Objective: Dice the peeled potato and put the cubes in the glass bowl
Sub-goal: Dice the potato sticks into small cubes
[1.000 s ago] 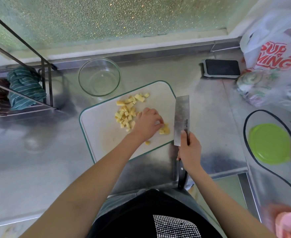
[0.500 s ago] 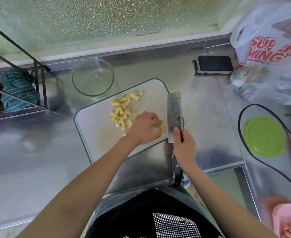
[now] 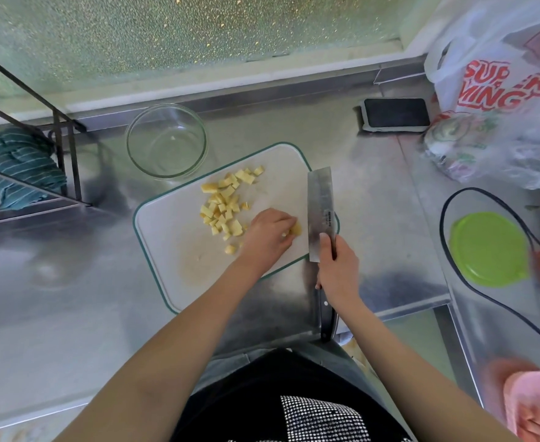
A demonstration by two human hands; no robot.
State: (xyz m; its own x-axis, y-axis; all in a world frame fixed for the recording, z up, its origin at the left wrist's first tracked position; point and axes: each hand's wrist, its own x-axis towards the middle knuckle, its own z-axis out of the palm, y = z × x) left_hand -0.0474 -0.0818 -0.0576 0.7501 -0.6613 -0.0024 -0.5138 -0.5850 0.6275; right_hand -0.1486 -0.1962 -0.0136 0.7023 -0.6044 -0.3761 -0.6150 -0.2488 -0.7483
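Observation:
A white cutting board [image 3: 173, 250] with a green rim lies on the steel counter. Several yellow potato cubes [image 3: 222, 205] are scattered over its middle. My left hand [image 3: 268, 234] presses down on the last small potato piece [image 3: 295, 229] at the board's right side. My right hand [image 3: 337, 272] grips the handle of a cleaver [image 3: 320, 199], index finger along the blade's spine. The blade stands just right of the held piece. An empty glass bowl [image 3: 166, 143] sits beyond the board's far left corner.
A wire rack with a striped cloth [image 3: 23, 167] stands at the left. A phone [image 3: 396, 113] lies at the back right beside plastic bags [image 3: 501, 100]. A green lid [image 3: 489, 248] and a black cable [image 3: 447, 256] are at the right. A pink cloth [image 3: 530, 400] lies at the lower right.
The cleaver has come in closer to my left hand's fingers, and the potato piece showing beside them has become smaller. The cube pile and bowl stay put.

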